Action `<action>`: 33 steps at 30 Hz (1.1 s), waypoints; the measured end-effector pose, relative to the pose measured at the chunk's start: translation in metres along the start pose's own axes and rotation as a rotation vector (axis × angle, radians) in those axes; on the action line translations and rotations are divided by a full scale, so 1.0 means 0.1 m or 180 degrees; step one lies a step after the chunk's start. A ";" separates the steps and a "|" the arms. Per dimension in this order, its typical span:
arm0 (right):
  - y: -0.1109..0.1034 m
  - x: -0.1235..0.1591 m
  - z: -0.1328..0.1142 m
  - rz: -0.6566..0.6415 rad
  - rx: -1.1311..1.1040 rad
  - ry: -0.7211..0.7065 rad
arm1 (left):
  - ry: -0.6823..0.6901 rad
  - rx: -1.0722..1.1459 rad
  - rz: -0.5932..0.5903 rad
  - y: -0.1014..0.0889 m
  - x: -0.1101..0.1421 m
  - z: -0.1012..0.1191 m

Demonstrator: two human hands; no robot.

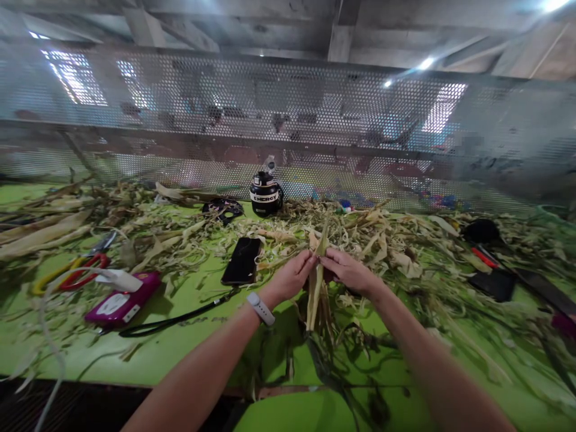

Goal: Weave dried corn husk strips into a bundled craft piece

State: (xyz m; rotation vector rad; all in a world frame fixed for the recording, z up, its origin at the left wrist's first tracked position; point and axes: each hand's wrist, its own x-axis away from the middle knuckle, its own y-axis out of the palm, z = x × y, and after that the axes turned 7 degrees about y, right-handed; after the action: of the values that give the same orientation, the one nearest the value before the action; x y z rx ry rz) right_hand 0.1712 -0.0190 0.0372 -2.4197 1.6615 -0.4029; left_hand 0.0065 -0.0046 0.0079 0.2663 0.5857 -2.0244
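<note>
My left hand (pixel 294 275) and my right hand (pixel 345 268) meet near the middle of the view. Between them they pinch a bundle of dried pale leaf strips (pixel 317 294), like corn husk. One pointed strip rises above the fingertips, and the longer ends hang down toward the table. Thumbs and fingers of both hands press together at the top of the bundle. A dark, thin stem-like length (pixel 321 360) runs down from below it; whether it is joined to the bundle I cannot tell. A pale watch band circles my left wrist.
Dried leaf scraps (pixel 387 240) litter the green table (pixel 189 354). Left of my hands lie a black phone (pixel 242 261) with a strap, a purple power bank (pixel 123 303) with a white cable, and scissors (pixel 85 270). A black bottle (pixel 265 195) stands before a perforated metal screen (pixel 288 114).
</note>
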 end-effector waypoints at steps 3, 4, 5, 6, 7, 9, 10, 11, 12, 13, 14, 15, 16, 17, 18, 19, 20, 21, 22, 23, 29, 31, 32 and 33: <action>0.08 0.00 0.01 0.0125 -0.0590 -0.0008 | -0.0151 0.0519 0.0224 0.02 0.01 0.07; 0.10 0.00 0.01 0.0120 -0.0775 -0.0028 | -0.0229 0.0698 0.0265 0.03 0.02 0.10; 0.12 0.00 0.02 0.0101 -0.0926 -0.0053 | -0.0307 0.0856 0.0289 0.04 0.02 0.12; 0.13 0.01 0.02 0.0065 -0.1035 -0.0071 | -0.0371 0.0977 0.0296 0.04 0.02 0.14; 0.13 0.01 0.02 0.0028 -0.1103 -0.0088 | -0.0406 0.1048 0.0303 0.04 0.03 0.15; 0.13 0.01 0.02 -0.0029 -0.1141 -0.0100 | -0.0371 0.1046 0.0321 0.04 0.03 0.17; 0.12 0.02 0.02 -0.0042 -0.1127 -0.0092 | -0.0335 0.1010 0.0319 0.03 0.03 0.16; 0.12 0.02 0.02 -0.0045 -0.1097 -0.0076 | -0.0312 0.0976 0.0300 0.02 0.02 0.16; 0.11 0.02 0.02 -0.0036 -0.1054 -0.0063 | -0.0304 0.0955 0.0274 0.01 0.02 0.15; 0.11 0.01 0.02 -0.0016 -0.1002 -0.0060 | -0.0316 0.0949 0.0235 0.00 0.01 0.14; 0.10 0.01 0.02 0.0012 -0.0946 -0.0071 | -0.0343 0.0957 0.0195 -0.01 0.01 0.12; 0.10 0.01 0.02 0.0051 -0.0897 -0.0095 | -0.0377 0.0972 0.0152 -0.03 0.01 0.11; 0.10 0.01 0.01 0.0098 -0.0864 -0.0124 | -0.0417 0.0992 0.0105 -0.04 0.01 0.10; 0.10 0.00 0.01 0.0137 -0.0853 -0.0138 | -0.0469 0.1009 0.0045 -0.05 0.01 0.09; 0.10 0.00 0.01 0.0167 -0.0862 -0.0140 | -0.0520 0.1029 -0.0018 -0.06 0.01 0.08; 0.09 0.00 0.01 0.0187 -0.0891 -0.0130 | -0.0557 0.1056 -0.0074 -0.06 0.01 0.07; 0.10 0.00 0.02 0.0195 -0.0933 -0.0116 | -0.0566 0.1094 -0.0107 -0.06 0.01 0.07; 0.10 0.00 0.02 0.0186 -0.0995 -0.0104 | -0.0550 0.1149 -0.0104 -0.05 0.01 0.06; 0.10 0.00 0.02 0.0158 -0.1085 -0.0101 | -0.0528 0.1225 -0.0065 -0.04 0.02 0.06; 0.11 0.01 0.02 0.0114 -0.1200 -0.0103 | -0.0516 0.1343 -0.0010 -0.02 0.02 0.07; 0.15 0.05 -0.03 -0.0158 -0.1729 -0.0111 | -0.0657 0.2318 0.0056 0.02 0.04 0.18; 0.16 0.06 -0.04 -0.0146 -0.1772 -0.0097 | -0.0664 0.2449 0.0126 0.02 0.04 0.22; 0.16 0.06 -0.04 -0.0133 -0.1807 -0.0101 | -0.0680 0.2484 0.0162 0.02 0.04 0.23; 0.16 0.06 -0.03 -0.0132 -0.1854 -0.0115 | -0.0709 0.2507 0.0184 0.01 0.03 0.23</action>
State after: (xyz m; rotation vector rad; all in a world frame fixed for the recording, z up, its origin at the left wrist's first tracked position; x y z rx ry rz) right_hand 0.1577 -0.0305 0.0361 -2.8303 1.9215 0.1497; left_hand 0.0072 -0.0195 0.0263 0.5024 -0.3791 -2.1068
